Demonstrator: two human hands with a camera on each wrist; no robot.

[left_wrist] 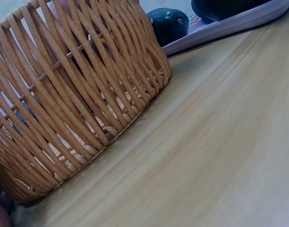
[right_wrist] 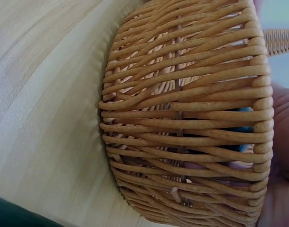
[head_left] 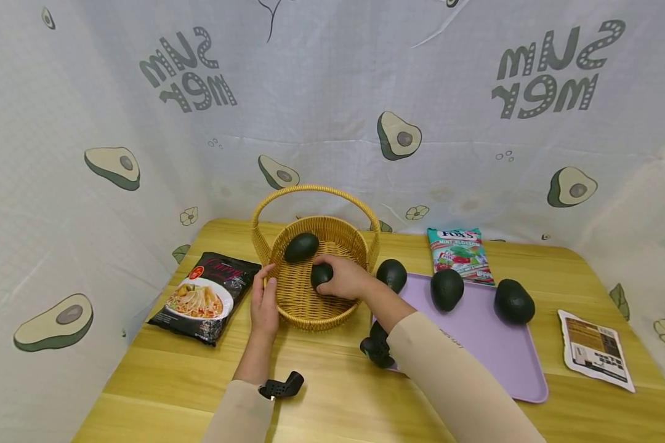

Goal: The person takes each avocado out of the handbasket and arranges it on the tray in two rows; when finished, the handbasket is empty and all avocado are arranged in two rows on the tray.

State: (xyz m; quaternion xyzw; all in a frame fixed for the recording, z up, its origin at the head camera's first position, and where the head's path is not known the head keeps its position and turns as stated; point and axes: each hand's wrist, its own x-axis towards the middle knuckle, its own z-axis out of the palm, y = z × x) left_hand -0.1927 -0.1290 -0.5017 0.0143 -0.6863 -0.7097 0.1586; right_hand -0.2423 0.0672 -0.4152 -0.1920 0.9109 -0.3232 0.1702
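A yellow wicker basket [head_left: 294,298] with a tall arched handle stands on the table. Inside it, my right hand [head_left: 346,278] grips a dark green avocado [head_left: 320,275] low over the woven bottom. Another avocado [head_left: 301,247] lies against the basket's back left wall. My left hand [head_left: 264,311] rests at the basket's left side, fingers extended along the rim near the foot of the handle. From the right wrist, the wicker wall [right_wrist: 191,113] hides most of the gripped avocado. The left wrist view shows the basket's outer side [left_wrist: 83,90] close up.
Right of the basket lies a lilac tray [head_left: 499,344] with several avocados [head_left: 447,289], partly under my right forearm. A candy bag [head_left: 461,255] lies behind it, a white and brown packet [head_left: 597,351] further right. A black noodle packet [head_left: 205,298] lies left of the basket.
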